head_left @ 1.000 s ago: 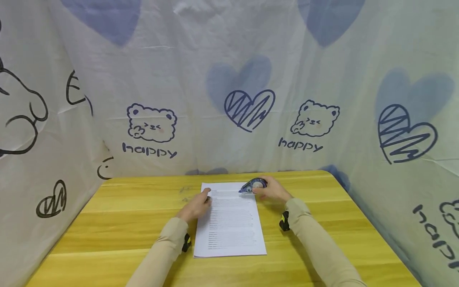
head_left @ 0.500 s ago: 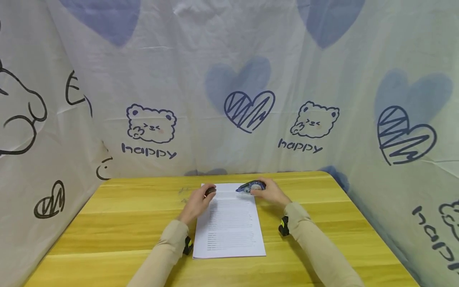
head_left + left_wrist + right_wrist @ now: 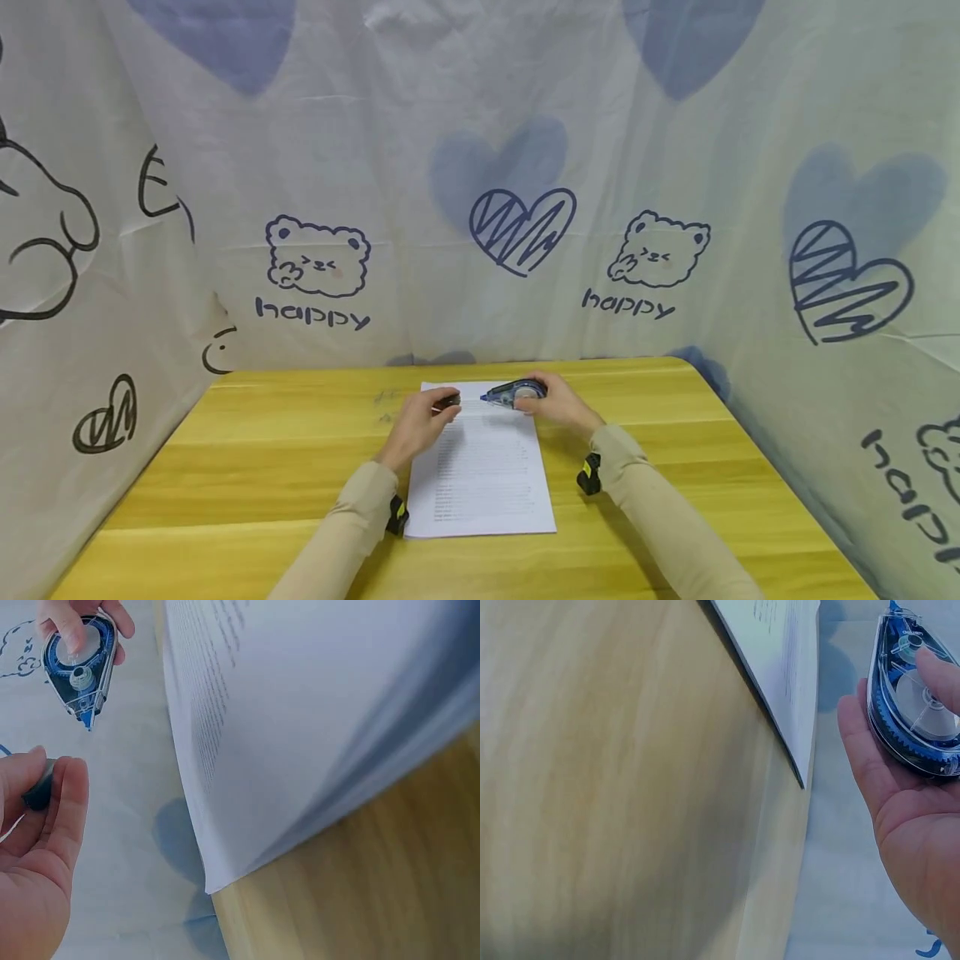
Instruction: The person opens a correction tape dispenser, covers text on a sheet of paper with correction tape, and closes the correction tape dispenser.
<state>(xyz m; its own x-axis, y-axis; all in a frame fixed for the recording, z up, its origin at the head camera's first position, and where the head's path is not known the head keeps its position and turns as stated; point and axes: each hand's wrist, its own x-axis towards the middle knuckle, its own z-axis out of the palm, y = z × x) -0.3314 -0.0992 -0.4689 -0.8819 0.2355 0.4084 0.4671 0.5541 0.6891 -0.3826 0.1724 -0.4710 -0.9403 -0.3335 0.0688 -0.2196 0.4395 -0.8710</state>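
Observation:
My right hand (image 3: 564, 407) grips a correction tape dispenser (image 3: 507, 393), a clear teardrop-shaped case with blue gears inside. In the right wrist view the thumb lies over the white reel of the correction tape (image 3: 900, 712), with fingers beneath it. Its blue tip points left, toward my left hand (image 3: 411, 427). Between that hand's thumb and fingers is pinched a small dark cap (image 3: 39, 789), a short way from the tip. Both hands are held over the upper part of a printed paper stack (image 3: 491, 479) lying on the table.
The yellow wood-grain table (image 3: 262, 467) extends on both sides of the paper. Behind it and along the sides hangs a pale cloth (image 3: 420, 308) printed with hearts and bears. Each wrist wears a dark band with a yellow mark.
My left hand has lifted from the paper's left edge and moved right, bringing the dark cap into view. The right hand has shifted slightly left with the correction tape, narrowing the gap.

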